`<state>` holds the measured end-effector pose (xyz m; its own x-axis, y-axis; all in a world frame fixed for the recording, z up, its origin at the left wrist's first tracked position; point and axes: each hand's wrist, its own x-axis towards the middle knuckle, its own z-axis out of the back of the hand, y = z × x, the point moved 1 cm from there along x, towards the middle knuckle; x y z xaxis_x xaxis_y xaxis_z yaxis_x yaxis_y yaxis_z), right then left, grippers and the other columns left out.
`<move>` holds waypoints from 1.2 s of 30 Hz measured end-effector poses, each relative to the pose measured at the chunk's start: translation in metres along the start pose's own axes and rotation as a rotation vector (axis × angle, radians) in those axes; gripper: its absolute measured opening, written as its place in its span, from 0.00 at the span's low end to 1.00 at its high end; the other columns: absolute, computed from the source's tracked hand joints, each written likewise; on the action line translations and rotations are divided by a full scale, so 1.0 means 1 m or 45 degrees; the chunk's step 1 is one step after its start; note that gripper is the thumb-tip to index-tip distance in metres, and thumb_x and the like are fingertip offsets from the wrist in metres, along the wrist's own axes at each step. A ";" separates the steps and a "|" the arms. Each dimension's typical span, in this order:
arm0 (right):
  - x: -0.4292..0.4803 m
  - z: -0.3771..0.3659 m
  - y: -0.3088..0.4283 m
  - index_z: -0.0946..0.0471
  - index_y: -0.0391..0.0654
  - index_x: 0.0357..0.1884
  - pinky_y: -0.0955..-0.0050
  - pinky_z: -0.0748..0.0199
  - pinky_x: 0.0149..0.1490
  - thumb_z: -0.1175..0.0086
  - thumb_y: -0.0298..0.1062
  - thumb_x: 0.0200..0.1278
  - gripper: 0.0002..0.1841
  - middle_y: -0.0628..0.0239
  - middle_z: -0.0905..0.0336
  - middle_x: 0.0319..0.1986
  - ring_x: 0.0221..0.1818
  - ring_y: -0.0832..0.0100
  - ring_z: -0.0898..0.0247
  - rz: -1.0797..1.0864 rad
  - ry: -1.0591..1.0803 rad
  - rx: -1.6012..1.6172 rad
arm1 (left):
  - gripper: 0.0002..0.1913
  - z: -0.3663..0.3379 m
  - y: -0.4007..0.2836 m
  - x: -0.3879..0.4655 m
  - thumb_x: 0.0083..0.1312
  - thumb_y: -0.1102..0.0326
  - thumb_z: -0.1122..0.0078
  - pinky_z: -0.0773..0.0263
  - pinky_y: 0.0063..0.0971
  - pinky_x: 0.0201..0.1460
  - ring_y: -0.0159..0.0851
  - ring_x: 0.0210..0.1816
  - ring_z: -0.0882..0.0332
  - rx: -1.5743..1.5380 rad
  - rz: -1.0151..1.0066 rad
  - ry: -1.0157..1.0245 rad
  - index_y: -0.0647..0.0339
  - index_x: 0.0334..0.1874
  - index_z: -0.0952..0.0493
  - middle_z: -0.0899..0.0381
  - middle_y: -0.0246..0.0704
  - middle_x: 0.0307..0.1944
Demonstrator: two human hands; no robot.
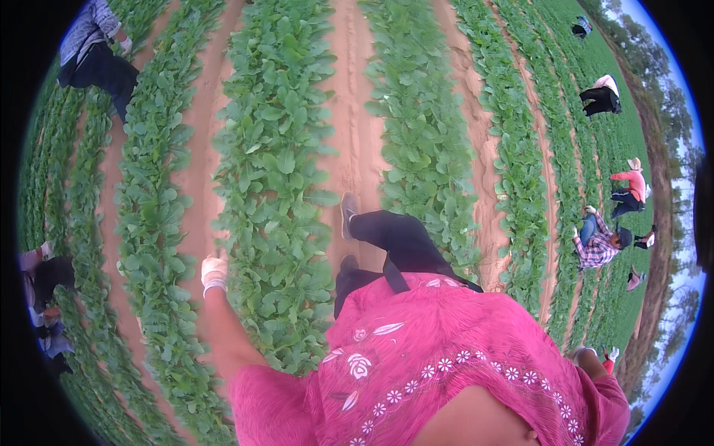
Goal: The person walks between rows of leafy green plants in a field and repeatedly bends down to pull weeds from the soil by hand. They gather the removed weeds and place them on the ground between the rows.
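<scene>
My left hand (215, 270), in a pale glove with a light band at the wrist, hangs over the bare furrow at the left edge of a leafy crop row (279, 223). Its fingers point forward, partly spread, and nothing shows in them. On the far right, only a small part of my right hand (579, 353) appears beyond my forearm, with a light cuff. What that hand does is hidden. Broad green leaves fill the row beside my left arm. My shoes (348, 214) stand in the sandy furrow (351, 139) between two rows.
Another crop row (421, 134) runs along my right side. Co-workers are spread over the field: one person (97, 61) at upper left, others at the left rim, a crouching person (599, 242) in a checked shirt at right. Trees (664, 100) line the field's edge.
</scene>
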<state>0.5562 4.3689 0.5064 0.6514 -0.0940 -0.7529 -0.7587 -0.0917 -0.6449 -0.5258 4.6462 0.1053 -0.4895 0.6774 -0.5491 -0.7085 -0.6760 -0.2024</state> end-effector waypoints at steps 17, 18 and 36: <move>0.104 0.689 0.429 0.20 0.47 0.56 0.54 0.21 0.53 0.48 0.48 0.70 0.21 0.50 0.13 0.43 0.46 0.48 0.17 0.736 -0.944 0.288 | 0.26 -0.088 -0.389 0.345 0.76 0.43 0.58 0.31 0.44 0.69 0.53 0.63 0.25 0.106 -0.631 0.280 0.55 0.60 0.20 0.21 0.45 0.62; 0.113 0.744 0.463 0.22 0.48 0.60 0.56 0.24 0.61 0.47 0.46 0.69 0.22 0.51 0.15 0.49 0.54 0.50 0.20 0.719 -0.853 0.328 | 0.23 -0.111 -0.417 0.358 0.77 0.47 0.55 0.31 0.43 0.68 0.53 0.63 0.24 0.042 -0.758 0.241 0.55 0.60 0.19 0.20 0.45 0.61; 0.264 1.049 0.780 0.46 0.58 0.80 0.52 0.33 0.69 0.47 0.58 0.69 0.41 0.52 0.37 0.72 0.68 0.50 0.34 0.814 -1.802 0.380 | 0.21 -0.219 -0.560 0.647 0.67 0.54 0.41 0.24 0.32 0.42 0.36 0.33 0.17 -0.340 0.021 -0.064 0.63 0.54 0.24 0.16 0.35 0.39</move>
<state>0.1277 5.3122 -0.3331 -0.1686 0.9398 -0.2971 -0.9791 -0.1945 -0.0595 -0.3340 5.3993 -0.3139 -0.5294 0.6745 -0.5146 -0.5440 -0.7353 -0.4042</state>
